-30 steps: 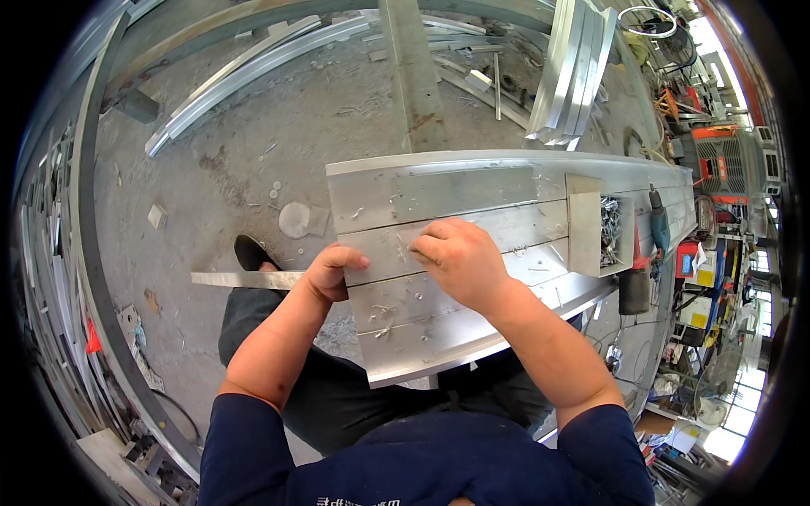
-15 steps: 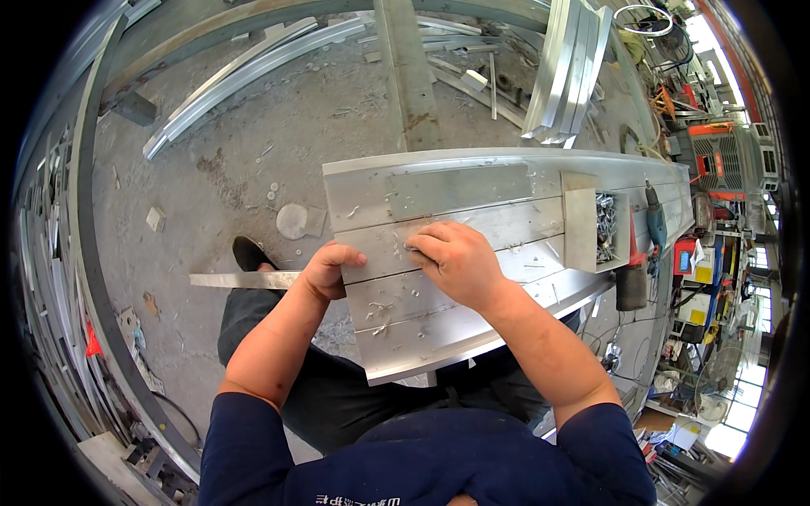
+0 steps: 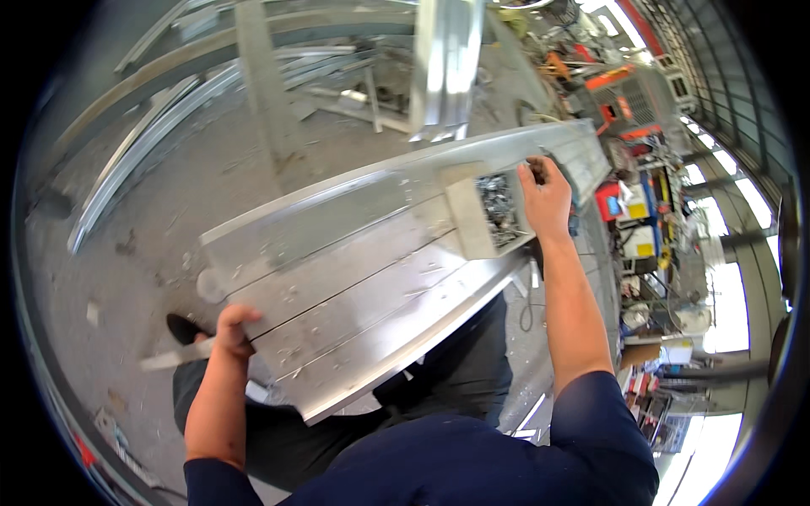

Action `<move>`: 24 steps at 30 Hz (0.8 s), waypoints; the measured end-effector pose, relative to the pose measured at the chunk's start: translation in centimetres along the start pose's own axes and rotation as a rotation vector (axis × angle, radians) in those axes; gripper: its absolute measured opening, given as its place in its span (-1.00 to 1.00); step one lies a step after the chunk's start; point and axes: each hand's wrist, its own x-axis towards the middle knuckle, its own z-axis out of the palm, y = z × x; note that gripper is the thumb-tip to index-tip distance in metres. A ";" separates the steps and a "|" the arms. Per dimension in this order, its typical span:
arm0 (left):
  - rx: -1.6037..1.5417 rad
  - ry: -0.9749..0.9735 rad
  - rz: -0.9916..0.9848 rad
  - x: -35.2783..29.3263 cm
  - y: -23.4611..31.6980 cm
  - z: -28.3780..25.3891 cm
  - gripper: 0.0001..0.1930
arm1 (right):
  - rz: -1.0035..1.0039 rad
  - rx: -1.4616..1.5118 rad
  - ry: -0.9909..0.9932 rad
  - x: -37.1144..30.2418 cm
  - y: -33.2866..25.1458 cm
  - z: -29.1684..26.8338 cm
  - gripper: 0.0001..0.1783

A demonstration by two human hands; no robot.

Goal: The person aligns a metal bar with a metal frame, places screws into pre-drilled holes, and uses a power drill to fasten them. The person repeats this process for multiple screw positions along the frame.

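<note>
Two hands work a long aluminium panel (image 3: 363, 278) running from eight o'clock to two o'clock. The left hand (image 3: 229, 331) curls its fingers over the panel's near end at eight o'clock. The right hand (image 3: 546, 196) reaches past a small box of screws (image 3: 494, 211) at two o'clock; its grip cannot be made out.

Small boxy packages (image 3: 634, 221) in red, blue, white and yellow crowd a cluttered bench at three o'clock; their labels are unreadable.
</note>
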 end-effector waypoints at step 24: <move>-0.035 -0.055 0.007 0.2 0.0 -0.3 -0.26 | 0.438 0.045 -0.396 1.0 6.9 -13.4 -0.75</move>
